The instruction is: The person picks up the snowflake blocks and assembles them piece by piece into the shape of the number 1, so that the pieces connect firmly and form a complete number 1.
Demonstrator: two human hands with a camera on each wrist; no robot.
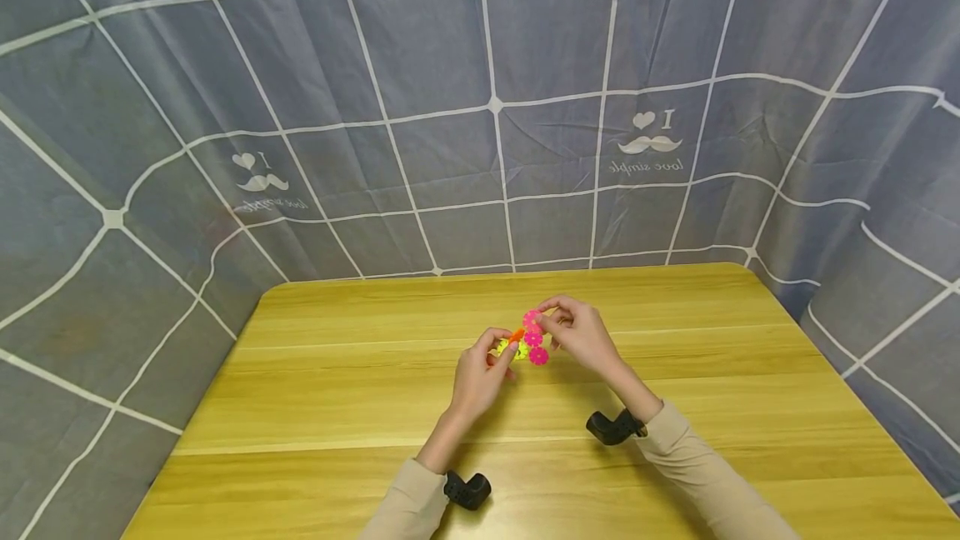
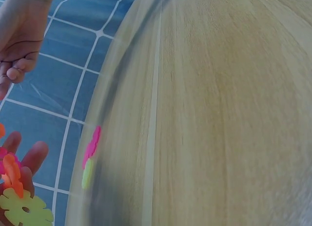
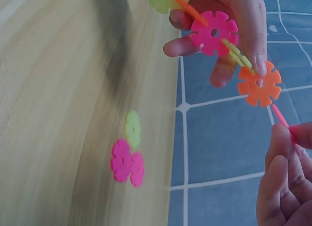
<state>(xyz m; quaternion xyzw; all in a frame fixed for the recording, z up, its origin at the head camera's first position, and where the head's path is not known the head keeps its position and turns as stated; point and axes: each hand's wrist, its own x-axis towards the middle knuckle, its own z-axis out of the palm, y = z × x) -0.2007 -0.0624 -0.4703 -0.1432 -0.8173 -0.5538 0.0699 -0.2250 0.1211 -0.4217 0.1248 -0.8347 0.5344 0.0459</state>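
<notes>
My left hand (image 1: pixel 478 372) holds a chain of interlocked, notched plastic flower discs above the table. In the right wrist view, the chain runs from a yellow disc (image 3: pixel 163 1) through an edge-on orange disc (image 3: pixel 190 10), a pink disc (image 3: pixel 204 39) and an edge-on yellow disc (image 3: pixel 236 54) to an orange end disc (image 3: pixel 253 92). The left thumb presses near that end disc. My right hand (image 1: pixel 587 338) pinches a loose pink disc (image 3: pixel 279 115) between thumb and finger, its edge right at the rim of the orange end disc. Left wrist view: the chain's yellow disc (image 2: pixel 41 215) shows lower left.
On the wooden table (image 1: pixel 337 390), two pink discs (image 3: pixel 120 161) and a yellow disc (image 3: pixel 132 129) lie close together beneath the hands. A grey curtain (image 1: pixel 435 157) with white lines hangs behind the table's far edge. Black wrist cameras (image 1: pixel 467 492) sit on both forearms.
</notes>
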